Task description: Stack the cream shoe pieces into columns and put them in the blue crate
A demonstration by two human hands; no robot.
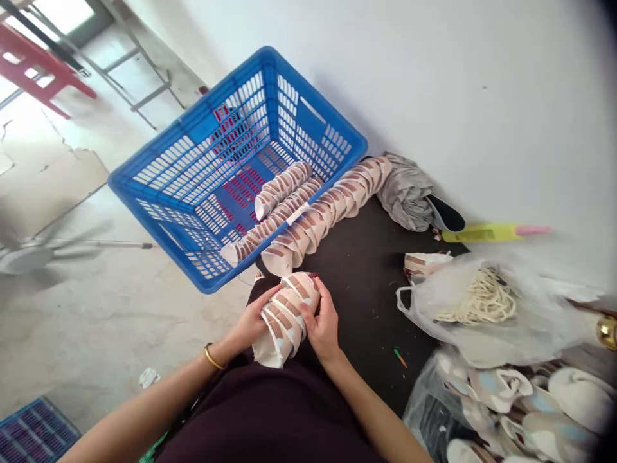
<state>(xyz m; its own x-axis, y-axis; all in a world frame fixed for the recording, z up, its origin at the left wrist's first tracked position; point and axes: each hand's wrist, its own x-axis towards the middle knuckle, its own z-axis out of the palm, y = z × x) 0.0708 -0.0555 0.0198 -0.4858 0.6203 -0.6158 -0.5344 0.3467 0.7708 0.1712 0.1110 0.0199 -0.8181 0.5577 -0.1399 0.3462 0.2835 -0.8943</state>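
Grip of left hand (253,321) and right hand (324,328) around nested cream-and-brown stack (284,315); similar stacks (284,186) in blue plastic basket (270,90); cream pieces (499,386) loose, un-nested.

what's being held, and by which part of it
A stack of nested pale pieces, held by its sides: left hand on the left, right hand on the right.

**Basket (354,138) ahead, table (361,289) to the right**

Two stacks (274,218) lie side by side in the basket. Along its right side, a longer stack (328,215) reaches to a cloth bundle (407,193) by the wall (457,116). Nearer the body, a held stack (286,315) sits between the left hand (255,318) and right hand (322,325). Cords (482,299) lie at right, above a heap of pieces (544,402). A stool (29,42) stands far left.
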